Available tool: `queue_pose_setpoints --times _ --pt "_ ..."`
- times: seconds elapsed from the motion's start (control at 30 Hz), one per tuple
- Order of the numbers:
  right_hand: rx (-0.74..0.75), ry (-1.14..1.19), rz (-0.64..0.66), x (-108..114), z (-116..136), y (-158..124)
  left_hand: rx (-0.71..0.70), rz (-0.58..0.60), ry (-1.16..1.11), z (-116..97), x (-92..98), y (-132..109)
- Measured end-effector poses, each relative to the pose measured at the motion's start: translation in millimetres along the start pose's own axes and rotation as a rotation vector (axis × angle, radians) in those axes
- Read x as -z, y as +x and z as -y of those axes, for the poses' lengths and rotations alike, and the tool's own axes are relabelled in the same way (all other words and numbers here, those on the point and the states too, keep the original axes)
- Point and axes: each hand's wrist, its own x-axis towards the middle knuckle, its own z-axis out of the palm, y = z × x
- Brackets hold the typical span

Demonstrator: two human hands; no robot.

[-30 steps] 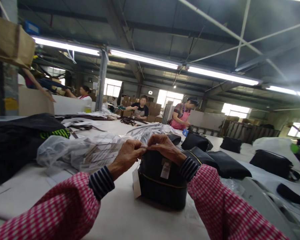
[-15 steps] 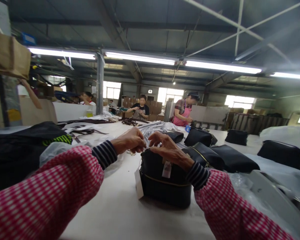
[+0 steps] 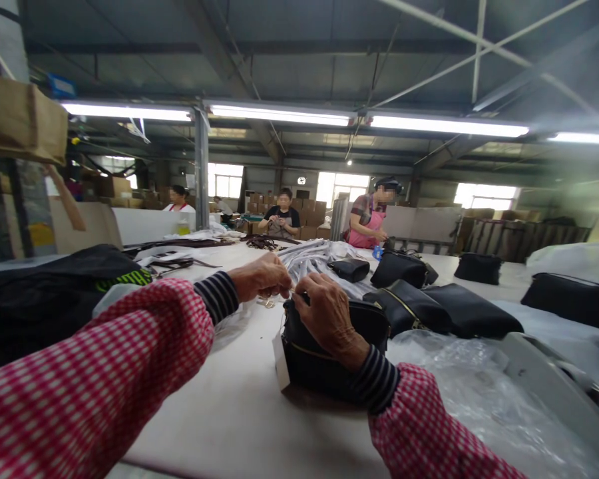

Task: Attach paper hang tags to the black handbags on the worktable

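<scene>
A black handbag [image 3: 309,369] with a gold zipper stands upright on the white table [image 3: 219,419] in front of me. A white paper tag [image 3: 281,362] hangs at its left side. At the bag's upper left corner my left hand [image 3: 263,276] is closed, fingertips pinched on something too small to make out. My right hand [image 3: 329,316] lies over the bag's top left, its fingers curled in close to the left fingertips. Whatever it pinches is hidden behind the fingers. Some small gold rings [image 3: 268,304] rest on the table behind the left hand.
More black bags [image 3: 404,306] lie to the right and behind. Clear plastic wrap [image 3: 459,372] and a grey tray-like object [image 3: 554,392] are at the right. A black cloth bag with green lettering [image 3: 54,293] lies left. Dark straps [image 3: 174,256] lie farther back. Several people work beyond the table.
My right hand has turned over, its back now toward me, and its forearm has swung left across the bag's front. The left hand stays near the same corner.
</scene>
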Motion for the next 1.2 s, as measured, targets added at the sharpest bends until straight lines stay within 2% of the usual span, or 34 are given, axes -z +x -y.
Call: queue_pose_setpoints --times 0.13,0.37,0.73,0.93,1.03,1.2 --pt "0.047 0.027 0.023 5 -3 0 0.036 -0.012 -0.091 6 -4.1 -4" --pt "0.075 0.037 0.024 1 -6 3 0.028 -0.024 -0.179 16 -8.5 -9" --pt "0.039 0.166 0.04 4 -12 6 -0.039 0.049 -0.145 21 -4.5 -17" --pt "-0.008 0.253 0.057 6 -13 10 -0.031 0.031 -0.125 21 -7.6 -13" --pt "-0.064 0.32 0.106 10 -14 17 -0.052 -0.009 -0.125 21 -11.5 -14" --pt "-0.185 0.517 0.284 14 -25 36 -0.126 -0.041 -0.09 23 -16.3 -18"
